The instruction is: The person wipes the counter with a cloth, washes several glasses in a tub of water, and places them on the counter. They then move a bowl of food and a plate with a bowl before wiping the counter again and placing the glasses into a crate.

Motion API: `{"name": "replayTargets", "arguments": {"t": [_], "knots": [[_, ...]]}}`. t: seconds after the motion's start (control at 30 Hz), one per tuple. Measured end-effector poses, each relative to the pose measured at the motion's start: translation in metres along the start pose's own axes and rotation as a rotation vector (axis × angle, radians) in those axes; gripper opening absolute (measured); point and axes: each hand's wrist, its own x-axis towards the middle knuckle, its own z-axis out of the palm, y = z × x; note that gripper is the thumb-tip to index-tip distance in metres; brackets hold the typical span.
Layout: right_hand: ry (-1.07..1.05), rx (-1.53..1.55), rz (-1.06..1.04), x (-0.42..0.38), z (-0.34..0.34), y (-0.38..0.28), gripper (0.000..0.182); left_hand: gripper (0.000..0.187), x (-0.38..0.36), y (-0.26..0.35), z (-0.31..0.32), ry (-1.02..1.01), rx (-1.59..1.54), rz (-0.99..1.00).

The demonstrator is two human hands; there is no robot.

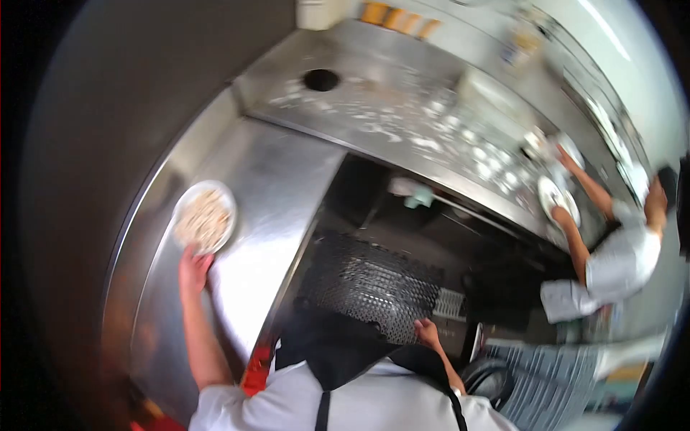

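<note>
On the steel counter at the left stands a white bowl (205, 218) filled with a pale, beige food in pieces. My left hand (194, 269) is at the bowl's near rim, its fingers against the edge and partly hidden by it. My right hand (427, 332) hangs low over the dark floor mat, away from the counter, with its fingers curled in. Blur and small size hide whether anything is inside it.
A steel worktop (345, 111) strewn with white flour and dough pieces runs along the back, with a round dark hole. At the right a co-worker (611, 266) reaches over a white plate (558, 203). Perforated black matting (388, 280) covers the floor.
</note>
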Motion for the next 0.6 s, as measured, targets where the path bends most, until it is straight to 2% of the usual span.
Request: {"name": "replayTargets", "arguments": {"t": [0.03, 0.1, 0.2, 0.23, 0.27, 0.3, 0.37, 0.4, 0.47, 0.5, 0.6], "knots": [[0.041, -0.048, -0.039, -0.013, 0.006, -0.014, 0.027, 0.048, 0.003, 0.000, -0.006, -0.074, 0.060, 0.042], [0.079, -0.057, -0.030, -0.026, 0.016, -0.019, 0.031, 0.043, 0.009, 0.004, -0.013, -0.177, 0.085, 0.065], [0.105, -0.222, 0.061, -0.062, 0.009, -0.051, 0.038, 0.041, 0.045, -0.003, -0.046, -0.167, 0.082, 0.034], [0.069, -0.192, 0.070, -0.064, 0.011, -0.039, 0.044, 0.043, 0.045, -0.003, -0.043, -0.173, 0.107, 0.050], [0.068, -0.198, 0.090, -0.071, 0.012, -0.023, 0.044, 0.043, 0.038, 0.001, -0.028, -0.096, 0.098, 0.007], [0.059, -0.209, 0.104, -0.078, 0.012, -0.009, 0.045, 0.059, 0.050, -0.004, -0.037, -0.067, 0.146, 0.026], [0.008, -0.199, 0.216, -0.104, 0.012, -0.003, 0.047, 0.053, 0.070, -0.001, -0.052, -0.172, 0.164, 0.018], [0.025, -0.219, 0.248, -0.113, 0.013, 0.002, 0.048, 0.048, 0.068, -0.001, -0.041, -0.099, 0.152, 0.018], [0.052, -0.273, 0.308, -0.127, 0.011, 0.020, 0.049, 0.039, -0.001, 0.009, 0.025, 0.059, 0.119, 0.022], [0.059, -0.267, 0.316, -0.135, 0.011, 0.026, 0.050, 0.045, -0.006, 0.013, 0.026, 0.068, 0.158, -0.019], [0.058, -0.231, 0.379, -0.152, 0.011, 0.037, 0.046, 0.042, -0.015, 0.014, 0.035, 0.086, 0.149, -0.027]]}}
